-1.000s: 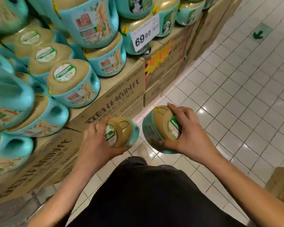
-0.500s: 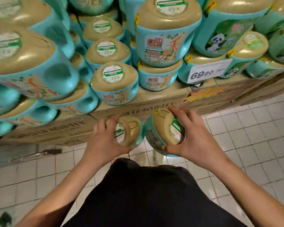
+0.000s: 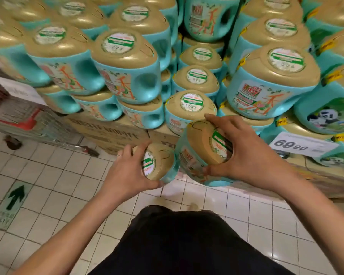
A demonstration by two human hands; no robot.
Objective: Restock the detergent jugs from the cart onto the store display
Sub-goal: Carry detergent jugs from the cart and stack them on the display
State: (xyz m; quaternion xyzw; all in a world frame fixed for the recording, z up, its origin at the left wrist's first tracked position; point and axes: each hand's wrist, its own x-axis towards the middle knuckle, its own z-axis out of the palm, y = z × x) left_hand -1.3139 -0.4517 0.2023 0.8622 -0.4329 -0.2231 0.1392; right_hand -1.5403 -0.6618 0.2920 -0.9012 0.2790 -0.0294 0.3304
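Left hand (image 3: 127, 171) and right hand (image 3: 248, 153), fingers spread, each clasped round a tan-capped turquoise plastic jug (image 3: 163, 163) (image 3: 201, 153), held before the stacked jug display (image 3: 189, 108).

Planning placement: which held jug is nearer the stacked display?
The right jug, gripped by the right hand: it sits just below the front stacked jug; the left hand holds the left jug lower.

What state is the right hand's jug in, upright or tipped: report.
Tipped: the jug has its tan top facing sideways into the right hand.

black garment (image 3: 187, 247), bare forearms (image 3: 68, 225), thin ring (image 3: 118, 155) on left hand (image 3: 127, 173).
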